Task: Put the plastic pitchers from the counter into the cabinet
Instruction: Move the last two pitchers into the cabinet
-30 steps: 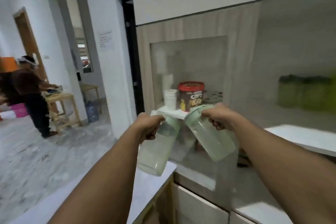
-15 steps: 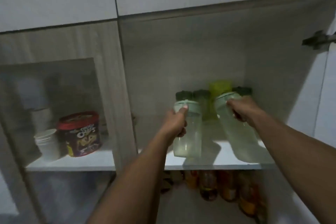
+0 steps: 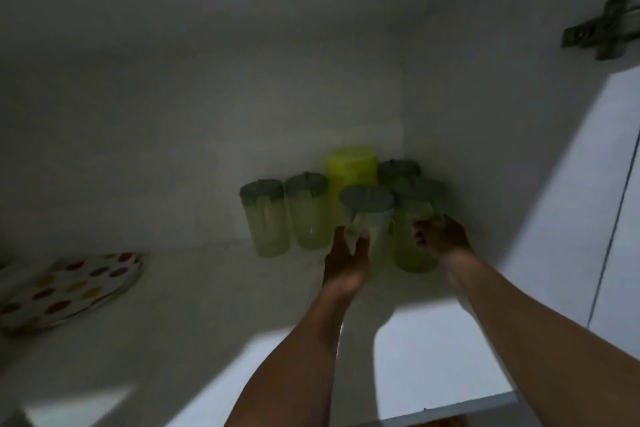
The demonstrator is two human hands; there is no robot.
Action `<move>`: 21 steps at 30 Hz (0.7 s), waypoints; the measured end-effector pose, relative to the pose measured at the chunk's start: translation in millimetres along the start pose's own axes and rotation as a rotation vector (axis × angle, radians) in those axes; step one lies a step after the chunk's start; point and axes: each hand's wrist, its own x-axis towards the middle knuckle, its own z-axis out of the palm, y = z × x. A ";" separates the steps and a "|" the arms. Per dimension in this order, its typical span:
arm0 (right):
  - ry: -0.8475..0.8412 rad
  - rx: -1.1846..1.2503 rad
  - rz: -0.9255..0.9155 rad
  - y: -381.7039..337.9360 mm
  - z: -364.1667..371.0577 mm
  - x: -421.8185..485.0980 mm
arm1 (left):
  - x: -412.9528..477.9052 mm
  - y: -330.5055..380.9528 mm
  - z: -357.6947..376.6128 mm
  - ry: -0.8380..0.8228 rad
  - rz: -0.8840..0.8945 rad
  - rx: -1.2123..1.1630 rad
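Inside the dim cabinet, my left hand (image 3: 346, 262) grips the handle of a pale green plastic pitcher (image 3: 369, 215) with a grey-green lid. My right hand (image 3: 441, 236) holds a second pitcher (image 3: 412, 239) of the same kind just to its right. Both pitchers stand upright, low on the white shelf (image 3: 207, 305); whether their bases touch it is hidden by my hands. Behind them, against the back wall, stand two matching pitchers (image 3: 287, 215), a bright yellow-green container (image 3: 351, 170) and another lidded pitcher (image 3: 398, 168).
A polka-dot plate (image 3: 69, 288) lies at the shelf's left end. The cabinet's right wall (image 3: 485, 149) is close beside the right pitcher. A metal hinge (image 3: 602, 28) sits top right by the open white door (image 3: 606, 201).
Both hands have carried the pitchers from in front of the cabinet deep onto the shelf, beside the stored pitchers. The view has moved in close and tilted down onto the shelf.
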 end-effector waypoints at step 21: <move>0.054 -0.338 0.027 -10.3 -2.3 -19.0 | -36.2 -3.2 -8.2 -0.011 0.118 0.313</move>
